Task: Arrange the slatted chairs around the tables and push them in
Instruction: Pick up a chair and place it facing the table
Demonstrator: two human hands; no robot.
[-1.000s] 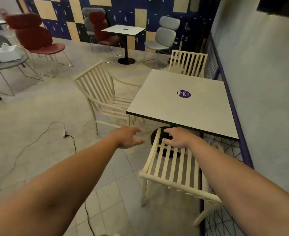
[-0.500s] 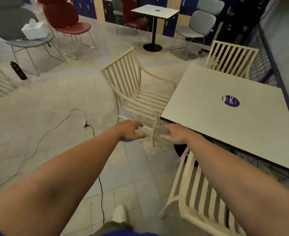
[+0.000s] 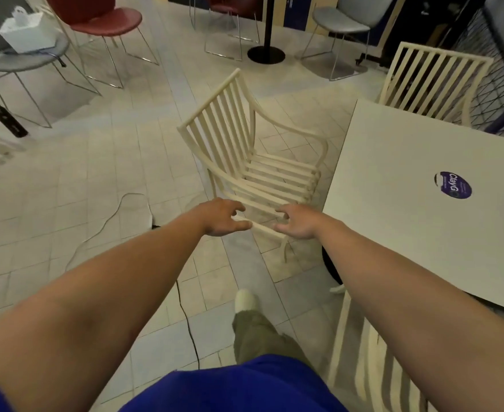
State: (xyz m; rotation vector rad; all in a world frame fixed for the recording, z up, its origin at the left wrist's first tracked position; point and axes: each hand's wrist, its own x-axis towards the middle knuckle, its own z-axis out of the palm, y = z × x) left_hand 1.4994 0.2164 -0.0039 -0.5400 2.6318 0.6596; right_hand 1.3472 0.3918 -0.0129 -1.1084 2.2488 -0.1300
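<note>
- Head view: the middle chair (image 3: 253, 162) stands on the floor (image 3: 96, 179) just beside the left edge of the worktop (image 3: 423, 203), seat facing it, not pushed in.
- Left hand (image 3: 219, 218) and right hand (image 3: 297, 223) hover over the near armrest; fingers (image 3: 239, 226) are spread, holding nothing, and contact cannot be confirmed.
- Recommended: grip the armrest or backrest top with both hands, square the seat to the worktop edge, then slide it under evenly. Keep legs clear of the cable (image 3: 108, 221).
- A far chair (image 3: 429, 78) is at the back edge; a near chair (image 3: 372, 367) sits at the lower right.
- Compared with half a second ago, the person has stepped closer: one foot (image 3: 245, 301) is now forward, and both hands have reached the armrest.
</note>
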